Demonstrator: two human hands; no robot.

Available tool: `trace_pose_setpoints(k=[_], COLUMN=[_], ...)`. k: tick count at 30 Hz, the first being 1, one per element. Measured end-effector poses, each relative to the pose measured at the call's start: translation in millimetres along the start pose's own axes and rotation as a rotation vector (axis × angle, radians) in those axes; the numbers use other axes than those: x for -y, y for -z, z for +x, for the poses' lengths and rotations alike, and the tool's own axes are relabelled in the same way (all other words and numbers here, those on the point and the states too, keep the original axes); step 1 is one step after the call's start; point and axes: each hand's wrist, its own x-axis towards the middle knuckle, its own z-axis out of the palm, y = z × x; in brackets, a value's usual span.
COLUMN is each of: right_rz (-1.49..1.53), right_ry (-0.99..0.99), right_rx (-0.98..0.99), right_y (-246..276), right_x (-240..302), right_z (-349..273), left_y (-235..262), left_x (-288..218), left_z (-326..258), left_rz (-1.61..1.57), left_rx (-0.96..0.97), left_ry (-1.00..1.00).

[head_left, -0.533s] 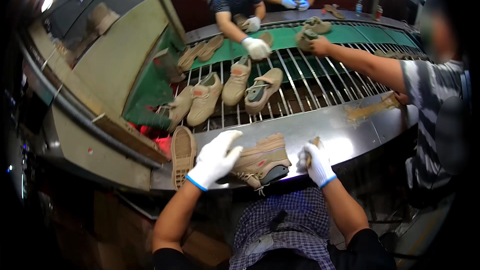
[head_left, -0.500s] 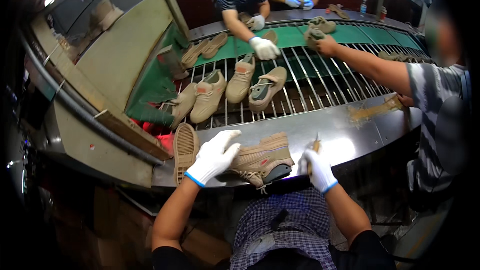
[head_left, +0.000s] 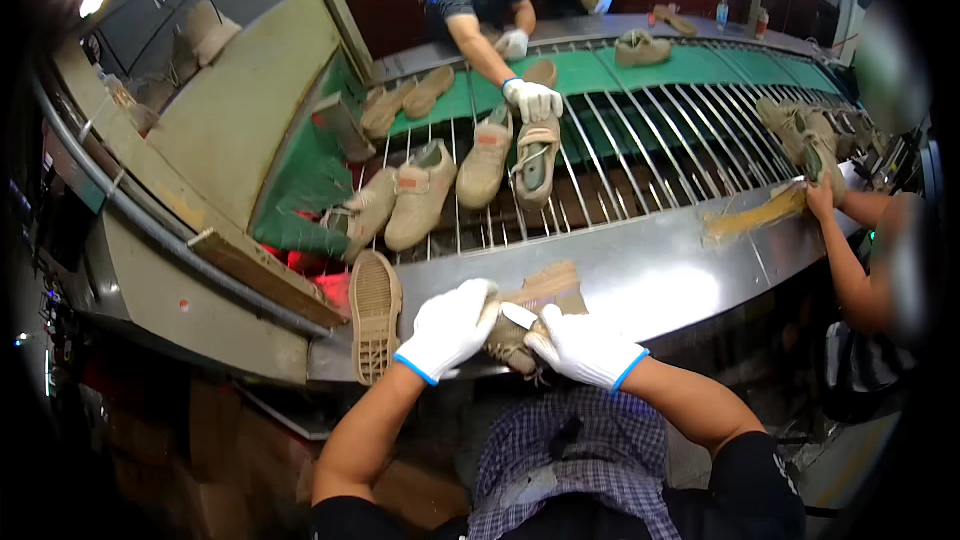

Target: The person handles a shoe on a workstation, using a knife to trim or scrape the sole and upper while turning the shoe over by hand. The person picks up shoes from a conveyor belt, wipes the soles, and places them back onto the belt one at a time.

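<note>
A tan lace-up shoe (head_left: pixel 545 285) lies on its side on the metal ledge in front of me, partly covered by my hands. My left hand (head_left: pixel 450 332), in a white glove with a blue cuff, is at the shoe's left end. Its fingers are curled closed; what they pinch is hidden. My gloved right hand (head_left: pixel 585 345) is closed round a small hand tool with a pale, narrow tip (head_left: pixel 519 316). That tip points left over the shoe, toward my left fingertips. Left of my left hand, a loose tan sole (head_left: pixel 374 315) stands tread toward me.
Beyond the ledge (head_left: pixel 640 270), several tan shoes (head_left: pixel 420 195) rest on metal bars. A co-worker's gloved hand (head_left: pixel 533 99) touches one shoe (head_left: pixel 537 162). Another person's hand (head_left: pixel 822 195) holds a shoe at right. A green belt (head_left: pixel 590 70) carries loose soles (head_left: pixel 428 93).
My right hand has moved left over the shoe with the tool; my left hand has closed. Across from me, the co-worker's hand has reached a shoe and turned it. The person at right has drawn back.
</note>
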Motion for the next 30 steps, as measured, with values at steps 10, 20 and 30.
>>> trace_pose_setpoints(k=[10, 20, 30], right_rz=[-0.32, 0.327, 0.854], right_ry=[-0.434, -0.309, -0.403], right_rx=[-0.177, 0.04, 0.329], right_y=[8, 2, -87], right_x=[-147, -52, -16], right_z=[-44, 45, -140], left_y=[-48, -50, -64], left_x=[33, 73, -4], left_z=[-74, -27, 4], left_rz=[-0.605, -0.625, -0.452], left_rx=[-0.636, -0.671, 0.048], left_ry=[0.402, 0.668, 0.379])
